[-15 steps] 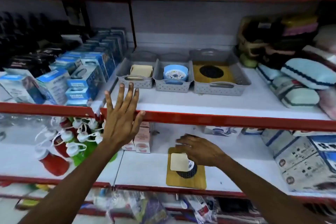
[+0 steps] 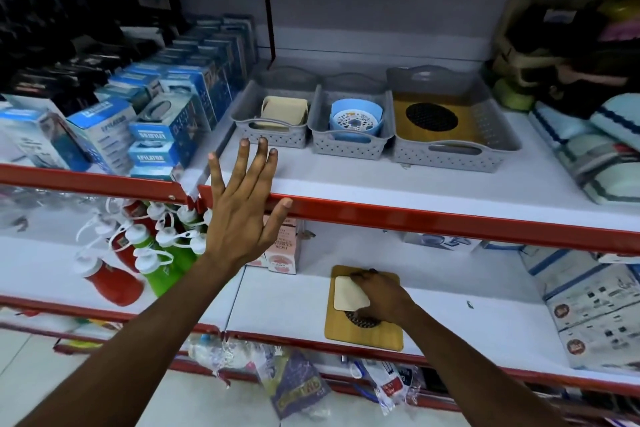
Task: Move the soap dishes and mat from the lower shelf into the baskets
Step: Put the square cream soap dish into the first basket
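On the lower shelf lies a wooden mat with a black mesh centre. A cream square soap dish rests on it, and my right hand is closed around that dish from the right. My left hand is spread flat over the red front edge of the upper shelf, holding nothing. Three grey baskets stand on the upper shelf: the left one holds a cream dish, the middle one a blue round dish, the right one a wooden mat.
Blue boxes crowd the upper shelf at left, folded cushions at right. Red and green bottles stand on the lower shelf at left, printed boxes at right, a small pink carton behind. Packets hang below the lower shelf.
My right hand has settled lower over the cream dish on the mat. My left hand has stayed at the upper shelf's edge. The camera has moved closer.
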Tool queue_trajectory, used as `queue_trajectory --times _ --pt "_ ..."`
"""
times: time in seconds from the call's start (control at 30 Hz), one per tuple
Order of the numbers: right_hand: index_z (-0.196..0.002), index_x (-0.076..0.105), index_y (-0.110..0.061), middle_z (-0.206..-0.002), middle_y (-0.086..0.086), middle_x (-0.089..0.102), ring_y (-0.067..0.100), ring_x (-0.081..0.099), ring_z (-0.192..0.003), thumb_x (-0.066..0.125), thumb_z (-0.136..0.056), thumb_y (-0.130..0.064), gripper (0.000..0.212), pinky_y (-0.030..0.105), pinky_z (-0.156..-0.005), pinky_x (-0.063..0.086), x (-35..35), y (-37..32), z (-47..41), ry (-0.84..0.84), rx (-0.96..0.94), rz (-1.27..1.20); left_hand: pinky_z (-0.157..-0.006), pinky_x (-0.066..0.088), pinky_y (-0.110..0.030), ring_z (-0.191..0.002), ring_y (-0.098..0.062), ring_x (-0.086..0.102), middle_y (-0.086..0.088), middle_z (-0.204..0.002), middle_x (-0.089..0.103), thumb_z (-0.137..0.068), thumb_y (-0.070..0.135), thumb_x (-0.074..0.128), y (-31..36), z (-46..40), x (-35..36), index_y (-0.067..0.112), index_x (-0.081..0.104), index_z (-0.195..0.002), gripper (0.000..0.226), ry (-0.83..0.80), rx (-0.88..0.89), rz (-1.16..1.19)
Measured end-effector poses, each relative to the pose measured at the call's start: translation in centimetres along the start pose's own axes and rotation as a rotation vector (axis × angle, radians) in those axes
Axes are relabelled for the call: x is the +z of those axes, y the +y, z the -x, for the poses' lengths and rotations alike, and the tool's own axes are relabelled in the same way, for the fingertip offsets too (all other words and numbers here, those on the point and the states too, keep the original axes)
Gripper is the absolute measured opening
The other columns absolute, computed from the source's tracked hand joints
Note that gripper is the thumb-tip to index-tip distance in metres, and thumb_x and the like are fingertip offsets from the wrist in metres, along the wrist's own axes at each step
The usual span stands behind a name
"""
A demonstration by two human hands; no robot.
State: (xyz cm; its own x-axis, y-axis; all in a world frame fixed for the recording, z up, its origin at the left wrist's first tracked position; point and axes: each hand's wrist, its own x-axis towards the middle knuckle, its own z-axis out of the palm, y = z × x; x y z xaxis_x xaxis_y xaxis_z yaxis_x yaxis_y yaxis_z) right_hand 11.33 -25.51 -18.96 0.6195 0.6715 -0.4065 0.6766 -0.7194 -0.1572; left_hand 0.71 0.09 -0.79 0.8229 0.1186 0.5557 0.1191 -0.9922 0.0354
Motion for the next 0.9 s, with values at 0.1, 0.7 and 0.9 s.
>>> queue_trajectory --times 0.1,0.7,0.9 --pt "-0.155 0.03 -0.017 -0.159 0.007 0.037 0.026 0.038 -0.143 0.077 -0.083 -0.041 0.089 0.037 -0.116 0.035 -0.2 0.0 0.3 0.049 -0.004 -0.023 -0.124 -0.006 -0.06 -0.155 -0.021 0.003 -0.005 -0.165 0.02 -0.095 0.053 0.026 0.1 0.0 -0.1 0.016 0.022 -0.154 0.069 -0.003 -0.01 0.011" --pt "-0.141 0.049 -0.019 -0.136 -0.005 0.054 0.007 0.048 -0.123 0.086 -0.068 -0.05 0.087 0.012 -0.1 0.038 -18.7 -7.1 12.9 0.879 -0.302 -0.38 -0.125 0.005 -0.057 -0.155 -0.019 0.008 -0.001 -0.164 0.022 -0.098 0.046 0.028 0.2 0.7 0.2 0.02 0.026 -0.152 0.061 0.008 -0.029 0.133" --pt "-0.143 0.044 -0.027 -0.141 -0.008 0.05 0.008 0.046 -0.126 0.086 -0.067 -0.053 0.091 0.019 -0.1 0.032 -21.9 -7.7 11.7 0.877 -0.175 -0.41 -0.126 0.004 -0.053 -0.155 -0.016 0.007 0.0 -0.165 0.02 -0.097 0.049 0.026 0.2 0.6 -0.1 0.022 0.023 -0.153 0.062 -0.008 -0.043 0.141"
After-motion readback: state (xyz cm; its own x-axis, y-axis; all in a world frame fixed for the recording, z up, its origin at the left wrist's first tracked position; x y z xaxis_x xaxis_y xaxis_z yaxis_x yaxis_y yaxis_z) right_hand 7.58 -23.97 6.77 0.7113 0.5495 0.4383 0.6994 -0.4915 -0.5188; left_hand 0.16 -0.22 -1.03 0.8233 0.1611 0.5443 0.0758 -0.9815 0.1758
